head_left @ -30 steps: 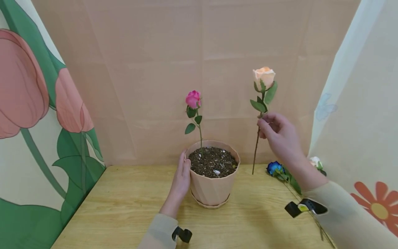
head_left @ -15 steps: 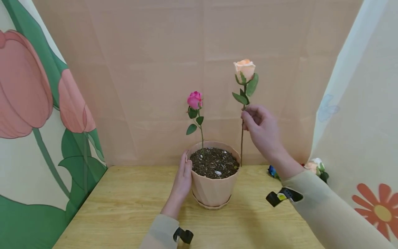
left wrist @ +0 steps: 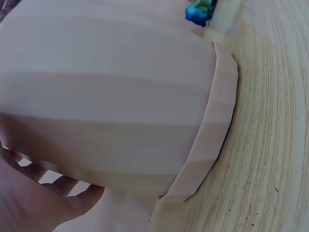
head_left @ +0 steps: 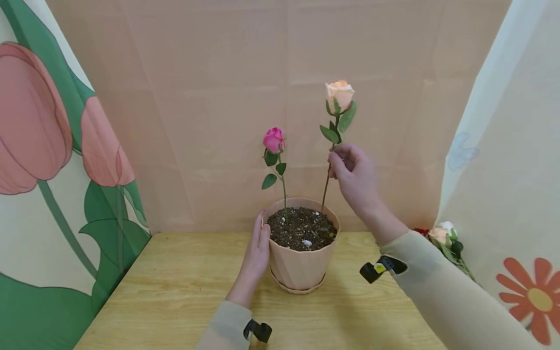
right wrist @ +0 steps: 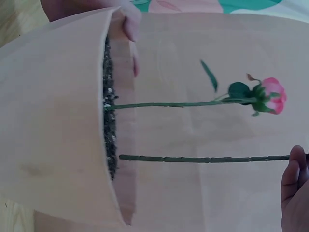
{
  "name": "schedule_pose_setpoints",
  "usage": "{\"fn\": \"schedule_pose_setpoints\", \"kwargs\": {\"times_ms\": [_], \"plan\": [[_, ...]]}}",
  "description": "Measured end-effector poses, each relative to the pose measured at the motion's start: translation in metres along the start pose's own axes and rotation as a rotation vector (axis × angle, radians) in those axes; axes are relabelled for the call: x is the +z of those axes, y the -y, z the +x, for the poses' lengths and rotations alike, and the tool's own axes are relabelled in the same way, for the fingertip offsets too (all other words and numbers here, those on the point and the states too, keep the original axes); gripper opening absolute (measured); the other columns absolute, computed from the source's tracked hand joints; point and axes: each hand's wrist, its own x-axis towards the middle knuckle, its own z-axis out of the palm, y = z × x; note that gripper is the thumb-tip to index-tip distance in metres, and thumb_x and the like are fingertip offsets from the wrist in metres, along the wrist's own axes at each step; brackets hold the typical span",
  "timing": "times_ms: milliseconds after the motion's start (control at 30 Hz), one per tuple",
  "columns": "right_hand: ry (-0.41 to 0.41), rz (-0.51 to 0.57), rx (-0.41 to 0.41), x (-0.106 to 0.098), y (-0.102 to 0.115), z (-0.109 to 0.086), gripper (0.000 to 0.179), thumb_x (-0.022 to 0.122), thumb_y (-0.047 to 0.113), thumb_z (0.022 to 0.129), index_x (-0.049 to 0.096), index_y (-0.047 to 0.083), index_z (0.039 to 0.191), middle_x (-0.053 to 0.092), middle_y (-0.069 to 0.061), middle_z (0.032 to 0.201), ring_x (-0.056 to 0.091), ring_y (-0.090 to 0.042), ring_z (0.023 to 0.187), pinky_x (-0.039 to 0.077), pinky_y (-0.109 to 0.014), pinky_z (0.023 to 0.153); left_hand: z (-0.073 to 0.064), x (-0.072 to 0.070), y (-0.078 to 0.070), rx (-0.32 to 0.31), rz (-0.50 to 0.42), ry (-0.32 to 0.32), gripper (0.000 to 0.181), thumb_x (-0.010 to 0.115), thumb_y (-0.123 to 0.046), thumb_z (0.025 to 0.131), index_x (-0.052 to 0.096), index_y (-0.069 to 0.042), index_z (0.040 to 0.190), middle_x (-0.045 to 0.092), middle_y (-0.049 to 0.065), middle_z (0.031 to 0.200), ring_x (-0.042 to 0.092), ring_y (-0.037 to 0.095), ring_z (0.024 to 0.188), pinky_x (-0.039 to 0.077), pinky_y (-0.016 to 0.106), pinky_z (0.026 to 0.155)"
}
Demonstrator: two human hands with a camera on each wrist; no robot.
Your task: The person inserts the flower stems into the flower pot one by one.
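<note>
My right hand pinches the stem of a peach rose just below its leaves, holding it upright with a slight tilt. In the right wrist view, the lower end of that stem hangs just over the soil, near the rim. A pink rose stands in the soil at the left part of the beige flowerpot. Against the pot's left side rests my left hand, fingers extended along the wall up to the rim. The pot hides part of those fingers in the left wrist view.
The pot stands in a matching saucer on a wooden table. More roses lie at the right: a pale one, a red one and a blue one. A beige backdrop rises behind.
My right hand has carried the peach rose leftward from beside the pot to over its right part. The left hand has stayed at the pot.
</note>
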Motion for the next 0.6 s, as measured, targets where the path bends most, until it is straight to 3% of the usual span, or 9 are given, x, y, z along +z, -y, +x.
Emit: {"fn": "schedule_pose_setpoints", "kwargs": {"times_ms": [200, 600], "plan": [[0.021, -0.002, 0.025, 0.017, -0.013, -0.002, 0.024, 0.063, 0.013, 0.114, 0.063, -0.01, 0.121, 0.067, -0.021, 0.096, 0.065, -0.014, 0.074, 0.056, -0.022, 0.071, -0.001, 0.0, 0.0, -0.012, -0.002, 0.001, 0.059, 0.033, -0.041, 0.122, 0.025, -0.023, 0.177, 0.027, 0.011, 0.181, 0.026, 0.04, 0.164, 0.02, 0.064, 0.132], [0.041, -0.049, 0.06, 0.039, -0.025, -0.004, 0.021, 0.06, 0.014, 0.115, 0.062, -0.006, 0.12, 0.068, -0.02, 0.1, 0.068, -0.021, 0.08, 0.059, -0.024, 0.076, -0.001, -0.001, -0.001, -0.005, -0.011, 0.01, 0.06, 0.033, -0.041, 0.122, 0.023, -0.023, 0.178, 0.026, 0.008, 0.181, 0.026, 0.039, 0.164, 0.019, 0.063, 0.132]]}}
